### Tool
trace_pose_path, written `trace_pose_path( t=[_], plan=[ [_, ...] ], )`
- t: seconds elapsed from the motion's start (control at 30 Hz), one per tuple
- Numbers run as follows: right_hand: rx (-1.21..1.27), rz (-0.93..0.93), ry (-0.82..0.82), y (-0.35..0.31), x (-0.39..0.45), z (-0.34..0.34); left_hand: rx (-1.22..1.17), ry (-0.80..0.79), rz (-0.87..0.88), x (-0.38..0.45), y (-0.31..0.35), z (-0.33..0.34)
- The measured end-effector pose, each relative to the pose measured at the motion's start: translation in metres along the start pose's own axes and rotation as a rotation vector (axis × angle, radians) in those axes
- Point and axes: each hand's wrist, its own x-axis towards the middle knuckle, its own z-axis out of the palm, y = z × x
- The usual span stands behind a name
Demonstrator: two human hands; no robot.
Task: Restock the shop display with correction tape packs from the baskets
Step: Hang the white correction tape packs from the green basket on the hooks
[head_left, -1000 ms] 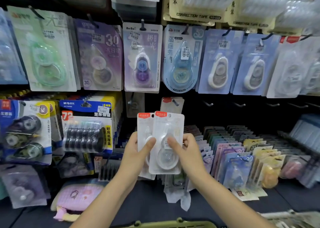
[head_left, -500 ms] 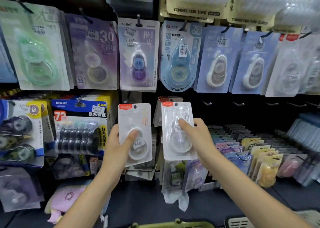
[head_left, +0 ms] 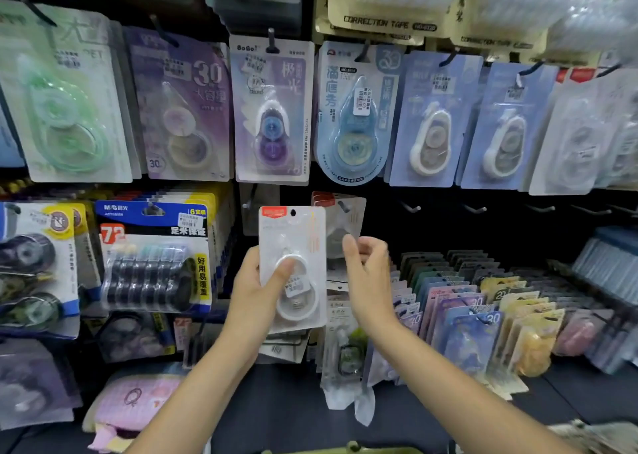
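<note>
My left hand (head_left: 253, 298) grips a white correction tape pack (head_left: 293, 246) with a red tab at its top, held upright in front of the display wall, thumb across the clear blister. Just behind and to the right, a second matching pack (head_left: 345, 226) hangs on a hook. My right hand (head_left: 367, 281) is beside that hanging pack with its fingers loosely curled and nothing in them. The green rim of a basket (head_left: 345, 448) shows at the bottom edge.
Rows of hung correction tape packs (head_left: 272, 108) fill the wall above. Bare hooks (head_left: 411, 207) stick out to the right. A black-and-yellow multi-pack (head_left: 155, 257) hangs at left. Slanted racks of small packs (head_left: 483, 315) stand at right.
My hands went from holding both packs together to separating them. The right pack now hangs on the hook and my right hand has let go. The left pack moved up and right.
</note>
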Motion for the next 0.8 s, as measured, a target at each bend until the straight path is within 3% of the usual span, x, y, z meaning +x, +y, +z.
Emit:
trace_pose_path(
  t=[0.1, 0.23, 0.3, 0.37, 0.47, 0.57, 0.67, 0.8],
  plan=[
    [0.225, 0.031, -0.196, -0.011, -0.028, 0.003, -0.005, -0.08, 0.016, -0.005, 0.001, 0.017],
    [0.31, 0.07, -0.158, -0.013, -0.032, -0.007, -0.018, -0.159, -0.005, -0.009, 0.001, 0.028],
    [0.325, 0.064, -0.116, -0.013, -0.022, -0.017, 0.114, -0.158, 0.052, -0.005, 0.003, 0.024],
    [0.278, 0.041, -0.094, -0.012, -0.01, -0.025, 0.41, -0.06, 0.234, 0.001, 0.005, 0.013],
    [0.143, 0.039, -0.13, -0.007, 0.005, -0.031, 0.933, 0.215, 0.57, 0.011, 0.008, -0.012],
    [0.14, 0.071, -0.124, 0.001, 0.012, -0.027, 1.099, 0.378, 0.541, 0.02, 0.008, -0.035],
    [0.14, 0.077, -0.105, 0.009, 0.017, -0.017, 1.103, 0.368, 0.454, 0.023, 0.003, -0.045],
    [0.05, 0.07, -0.117, 0.017, 0.033, -0.002, 1.104, 0.328, 0.473, 0.023, 0.0, -0.045]
  ],
)
